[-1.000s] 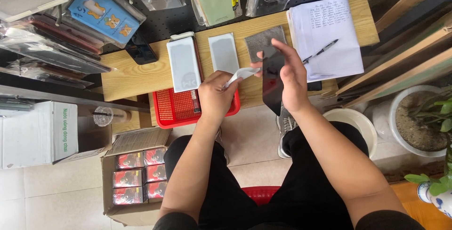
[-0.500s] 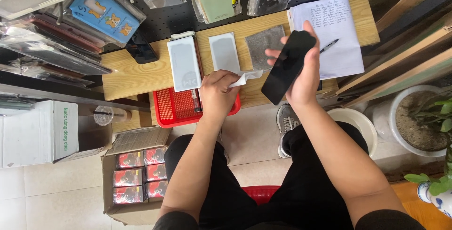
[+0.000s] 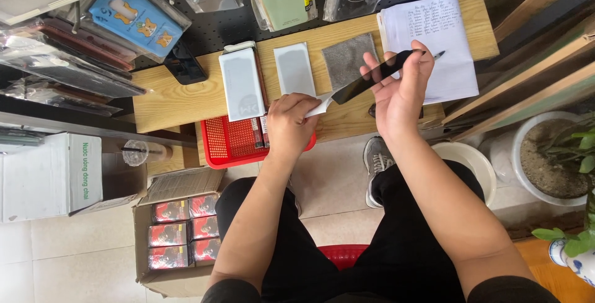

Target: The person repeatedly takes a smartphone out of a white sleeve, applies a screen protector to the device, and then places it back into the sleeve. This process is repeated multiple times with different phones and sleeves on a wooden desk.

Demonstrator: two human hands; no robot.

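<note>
Black and glossy, the phone [image 3: 370, 77] is sitting tilted in my right hand [image 3: 400, 95], one edge turned toward the camera so it is showing as a thin dark sliver. I am clamping it between the thumb on the far side and the fingertips [image 3: 367, 62] on the near side, above the wooden bench [image 3: 180, 98]. My left hand [image 3: 290, 123] is closing around a white wipe [image 3: 317, 106], pinching it so that its free corner is pointing at the lower end of the phone; whether the wipe is actually touching the glass, I cannot tell.

Under the phone a grey cloth [image 3: 347, 61] is lying flat on the bench, and just left of it two pale flat packs [image 3: 243, 84] are lying side by side. A sheet of written paper [image 3: 446, 42] is lying at the right end, with a pen [image 3: 437, 55] peeking out behind my thumb. A red basket [image 3: 226, 145] is sticking out from under the bench edge beside my left wrist. Down on the floor a cardboard box [image 3: 176, 231] of red packets is standing open by my left knee, and a white box [image 3: 43, 176] is standing further left. A plant pot [image 3: 551, 160] is standing well off to the right.
</note>
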